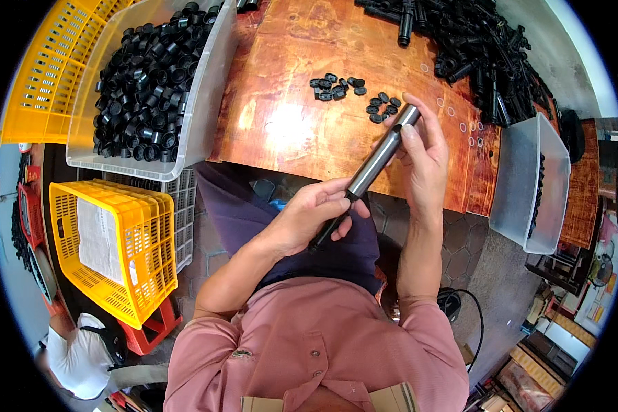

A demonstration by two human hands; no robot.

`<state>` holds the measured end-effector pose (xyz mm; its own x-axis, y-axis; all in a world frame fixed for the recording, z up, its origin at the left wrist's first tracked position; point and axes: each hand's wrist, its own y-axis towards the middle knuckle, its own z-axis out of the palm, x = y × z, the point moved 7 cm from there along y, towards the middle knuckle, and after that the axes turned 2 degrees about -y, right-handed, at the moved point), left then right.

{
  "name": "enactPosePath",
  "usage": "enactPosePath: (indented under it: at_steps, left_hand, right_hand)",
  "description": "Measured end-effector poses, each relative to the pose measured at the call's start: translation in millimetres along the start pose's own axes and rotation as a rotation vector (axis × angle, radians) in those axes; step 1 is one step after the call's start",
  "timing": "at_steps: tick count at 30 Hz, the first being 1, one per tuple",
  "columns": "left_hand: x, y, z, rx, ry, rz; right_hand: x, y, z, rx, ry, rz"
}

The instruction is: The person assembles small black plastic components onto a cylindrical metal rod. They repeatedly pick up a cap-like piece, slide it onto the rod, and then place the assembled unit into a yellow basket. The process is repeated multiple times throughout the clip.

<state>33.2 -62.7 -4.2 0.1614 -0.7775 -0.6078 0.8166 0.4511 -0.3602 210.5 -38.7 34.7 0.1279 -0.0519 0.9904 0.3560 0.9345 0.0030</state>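
Between my two hands, over my lap by the table's front edge, slants a long metal tube [376, 163], shiny grey with a narrower black lower end. My left hand [317, 209] grips it near the joint with the black part, fingers wrapped round. Higher up, my right hand [423, 151] holds the upper end, thumb on the tube and fingers behind it. Just beyond the tube's top, small black oval pieces [375, 110] lie in a loose group on the wooden table [281, 62]. A second group of black pieces [332, 88] lies farther left.
A translucent bin [213, 75] of black caps [151, 89] stands at the left. Black tubular parts [470, 48] are piled at the far right, near another translucent bin [522, 172]. Thin rings [463, 127] dot the table. A yellow crate [127, 275] and a person [79, 357] are lower left.
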Motion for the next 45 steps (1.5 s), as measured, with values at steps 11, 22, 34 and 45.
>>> enactPosePath:
  at_steps: [11, 22, 34, 45]
  left_hand:
    - [-1, -4, -4, -0.092, 0.120, 0.030]
    - [-2, -4, 2, -0.090, 0.291, 0.026]
    - [0, -1, 9, -0.045, 0.175, 0.032]
    - [-1, -2, 9, -0.057, 0.166, 0.022]
  right_hand:
    - [-3, 1, 5, 0.003, 0.113, 0.033]
    - [-12, 3, -5, 0.003, 0.258, 0.059]
    - [-11, 6, -1, -0.041, 0.317, 0.059]
    - [-11, 5, 0, -0.042, 0.297, 0.067]
